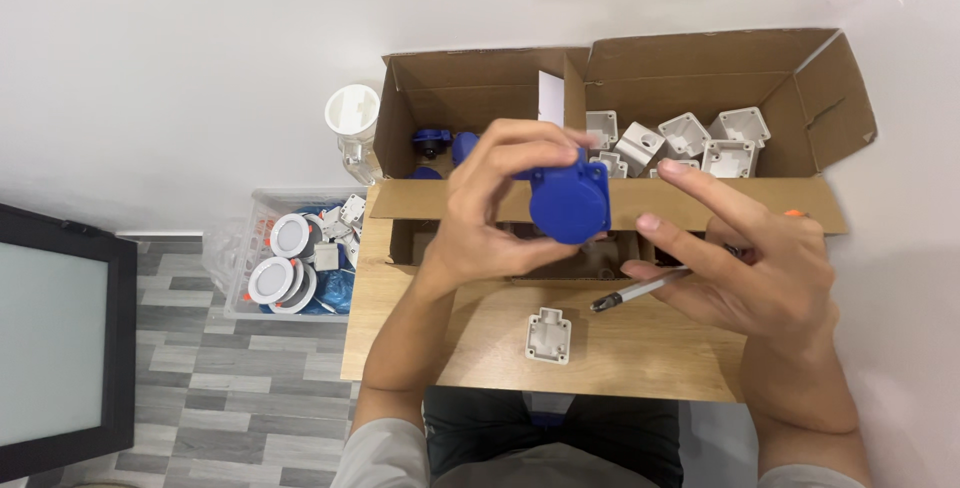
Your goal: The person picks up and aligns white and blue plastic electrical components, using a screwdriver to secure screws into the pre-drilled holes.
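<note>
My left hand [490, 213] grips a blue round-faced socket part [568, 200] and holds it up above the wooden table [640, 348]. My right hand [752, 263] holds a screwdriver [640, 290] with its tip pointing left; its index finger stretches toward the blue part without touching it. A white plastic box base [549, 335] lies on the table below my hands.
An open cardboard box [720, 78] at the table's back holds several white box bases [690, 140] on the right and blue parts [432, 140] on the left. A floor basket [245, 248] holds round white lamps [290, 236]. A white jar [352, 113] stands by the wall.
</note>
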